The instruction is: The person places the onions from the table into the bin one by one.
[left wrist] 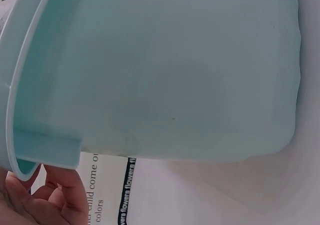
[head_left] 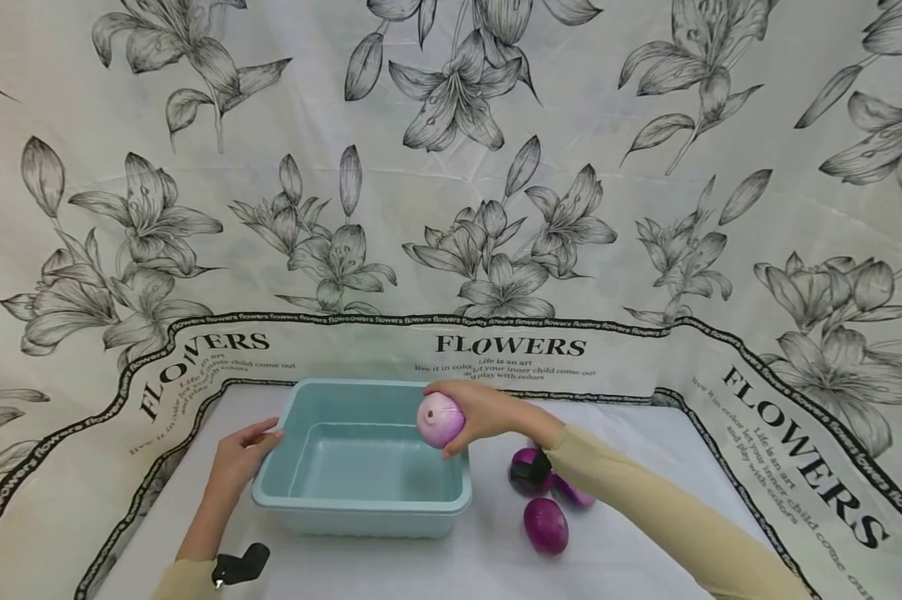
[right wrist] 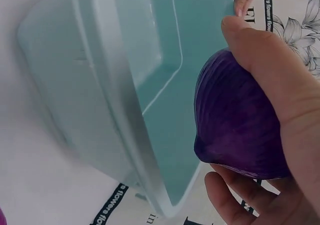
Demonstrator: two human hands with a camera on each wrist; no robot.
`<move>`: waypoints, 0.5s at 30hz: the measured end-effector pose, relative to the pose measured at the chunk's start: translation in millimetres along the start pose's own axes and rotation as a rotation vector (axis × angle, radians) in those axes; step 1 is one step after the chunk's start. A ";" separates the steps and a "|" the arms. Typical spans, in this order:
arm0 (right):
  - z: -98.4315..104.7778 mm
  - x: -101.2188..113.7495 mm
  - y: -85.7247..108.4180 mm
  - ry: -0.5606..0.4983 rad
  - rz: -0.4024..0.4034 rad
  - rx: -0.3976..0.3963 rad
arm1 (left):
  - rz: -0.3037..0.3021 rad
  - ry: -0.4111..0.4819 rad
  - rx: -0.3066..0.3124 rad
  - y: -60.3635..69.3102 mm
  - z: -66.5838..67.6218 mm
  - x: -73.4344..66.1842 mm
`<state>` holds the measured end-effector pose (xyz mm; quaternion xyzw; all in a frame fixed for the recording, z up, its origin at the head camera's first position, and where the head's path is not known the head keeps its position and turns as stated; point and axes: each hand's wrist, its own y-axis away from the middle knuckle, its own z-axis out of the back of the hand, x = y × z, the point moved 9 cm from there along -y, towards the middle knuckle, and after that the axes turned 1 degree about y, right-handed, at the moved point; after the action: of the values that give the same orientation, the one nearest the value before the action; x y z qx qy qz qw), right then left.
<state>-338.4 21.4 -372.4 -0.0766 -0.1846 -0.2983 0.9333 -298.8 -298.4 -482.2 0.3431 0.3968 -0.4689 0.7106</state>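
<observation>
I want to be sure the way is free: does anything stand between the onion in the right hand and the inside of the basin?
Nothing visible does. The right hand holds the onion at the right end of the basin, whose rim looks close.

Two hands, one left [head_left: 244,450] and one right [head_left: 484,410]; one blue-green basin [head_left: 361,467]; at least four purple onions: one held onion [head_left: 436,425] in the right hand, and three loose onions [head_left: 546,527] between the basin and the right edge of the desk [head_left: 646,429], two partly covered. Three large FLOWERS headings [head_left: 511,347] are printed along the backdrop [head_left: 376,358].
</observation>
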 end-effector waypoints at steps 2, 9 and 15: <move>-2.2 1.1 -7.3 -0.014 -0.004 0.019 | -0.011 0.000 -0.001 -0.1 1.5 -2.8; -10.6 8.5 -30.3 0.020 0.009 0.065 | -0.017 0.022 -0.024 -19.4 0.2 13.6; -17.8 16.0 -47.9 0.030 0.035 0.093 | -0.045 0.043 -0.047 -69.7 -9.5 67.1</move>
<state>-349.0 -30.4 -380.9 -0.0317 -0.1827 -0.2742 0.9436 -350.1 -339.4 -554.0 0.3273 0.4308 -0.4677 0.6990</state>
